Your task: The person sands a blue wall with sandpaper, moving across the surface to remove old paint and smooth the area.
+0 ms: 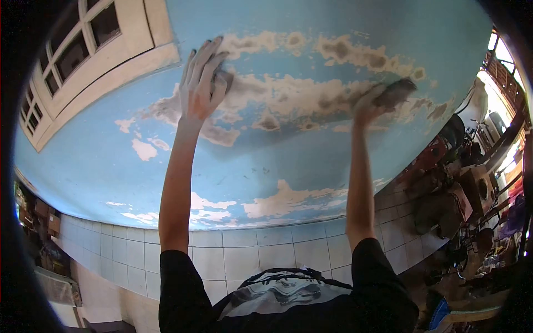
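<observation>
My left hand [202, 86] is open, its dusty fingers stretched out and laid against the blue wall [300, 161] near the window frame. A dark grey patch shows by its thumb. Further right, my right hand [367, 106] presses a dark grey piece of sandpaper [396, 94] to the wall, slightly blurred, with fingers partly hidden behind it. Between both hands runs a band of bare, pale patches [294, 94] with grey smudges, where the blue paint is gone. A second patchy strip [336, 51] lies above it.
At upper left is a cream window frame [130, 39] with dark panes. More peeled paint [283, 201] shows low on the wall, above white tiles [244, 261]. Cluttered household items and a cardboard box [478, 186] stand at right; a blue-bristled broom [440, 314] lies at lower right.
</observation>
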Demonstrator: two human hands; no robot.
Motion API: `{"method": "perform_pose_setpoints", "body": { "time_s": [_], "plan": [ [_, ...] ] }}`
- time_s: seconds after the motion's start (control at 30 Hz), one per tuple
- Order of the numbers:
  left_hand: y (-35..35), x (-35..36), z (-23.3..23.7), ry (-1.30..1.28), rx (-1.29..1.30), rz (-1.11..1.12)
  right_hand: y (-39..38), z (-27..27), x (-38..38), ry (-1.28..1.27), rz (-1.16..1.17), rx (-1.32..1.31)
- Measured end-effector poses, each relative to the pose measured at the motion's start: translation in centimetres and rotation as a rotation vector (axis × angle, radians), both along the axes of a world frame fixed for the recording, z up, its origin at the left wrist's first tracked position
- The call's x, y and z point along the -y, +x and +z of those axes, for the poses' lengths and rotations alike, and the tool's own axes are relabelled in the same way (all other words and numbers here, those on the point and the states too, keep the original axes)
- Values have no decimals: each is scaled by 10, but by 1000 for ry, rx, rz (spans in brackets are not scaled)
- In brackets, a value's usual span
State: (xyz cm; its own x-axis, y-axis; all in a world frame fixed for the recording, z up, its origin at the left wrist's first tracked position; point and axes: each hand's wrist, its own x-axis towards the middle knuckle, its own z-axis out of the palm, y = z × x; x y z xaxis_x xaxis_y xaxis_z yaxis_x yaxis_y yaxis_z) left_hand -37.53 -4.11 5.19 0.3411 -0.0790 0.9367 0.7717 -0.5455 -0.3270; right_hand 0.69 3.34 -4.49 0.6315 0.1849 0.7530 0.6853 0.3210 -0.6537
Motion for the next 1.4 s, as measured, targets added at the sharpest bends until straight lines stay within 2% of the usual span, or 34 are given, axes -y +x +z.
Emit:
{"method": "perform_pose_setpoints", "body": {
  "time_s": [0.03,0.1,0.17,0.23,0.27,0.33,0.37,0.43,0.47,0.53,0.57,0.63,0.67,0.73,0.77,0.83,0.87,0.93,0.97,1.03,1.07,1.1,1.13,1.17,1.2,1.23,1.3,1.33,1.4],
  "plan": [
    [-8,0,-10,0,11,7,-15,-21,-14,114,-213,343],
    [-22,8,-27,-10,20,22,-110,10,50,56,-166,425],
    [-35,21,-43,-83,39,14,-172,-16,64,176,177,523],
    [-57,28,-60,-117,47,21,-217,-41,84,42,357,760],
    [-69,30,-67,-135,57,22,-229,-51,88,37,366,756],
    [-96,41,-79,-151,48,65,-251,-74,88,-160,418,1002],
    [-110,48,-85,-160,40,102,-255,-86,85,-157,432,999],
    [-137,57,-100,-182,83,154,-249,-103,83,-52,286,914],
    [-148,58,-105,-195,129,191,-246,-104,83,-50,294,911],
    [-162,60,-116,-212,185,219,-242,-87,93,22,287,558],
    [-165,60,-122,-224,244,241,-245,-86,90,18,290,560],
    [-164,58,-131,-216,270,225,-260,-80,83,213,314,263],
    [-163,55,-133,-199,292,208,-271,-81,86,216,320,264],
    [-155,52,-138,-207,300,161,-293,-87,111,190,575,225],
    [-152,52,-140,-216,301,109,-293,-99,116,191,586,217],
    [-150,54,-144,-236,279,148,-285,-125,106,-88,471,266],
    [-152,55,-147,-263,224,208,-273,-132,90,-80,484,265],
    [-157,57,-145,-277,178,304,-251,-135,68,211,338,122],
    [-161,57,-141,-280,178,313,-256,-135,67,207,347,120],
    [-165,56,-129,-227,226,325,-276,-110,88,119,693,-381],
    [-165,54,-124,-242,223,324,-293,-128,84,106,688,-386],
    [-165,50,-117,-209,173,286,-315,-156,75,289,875,-488],
    [-164,44,-114,-173,128,244,-330,-149,83,481,1056,-581],
    [-162,39,-112,-179,131,232,-326,-143,96,241,796,-30],
    [-163,34,-110,-131,90,229,-326,-108,119,-7,494,493],
    [-165,30,-108,-83,47,225,-321,-113,118,-15,479,491],
    [-177,24,-106,-43,34,181,-305,-125,106,-174,327,667],
    [-185,23,-103,-26,25,137,-315,-122,103,-183,310,662],
    [-207,25,-100,-28,19,85,-340,-122,101,99,511,-141]
  ]
}}
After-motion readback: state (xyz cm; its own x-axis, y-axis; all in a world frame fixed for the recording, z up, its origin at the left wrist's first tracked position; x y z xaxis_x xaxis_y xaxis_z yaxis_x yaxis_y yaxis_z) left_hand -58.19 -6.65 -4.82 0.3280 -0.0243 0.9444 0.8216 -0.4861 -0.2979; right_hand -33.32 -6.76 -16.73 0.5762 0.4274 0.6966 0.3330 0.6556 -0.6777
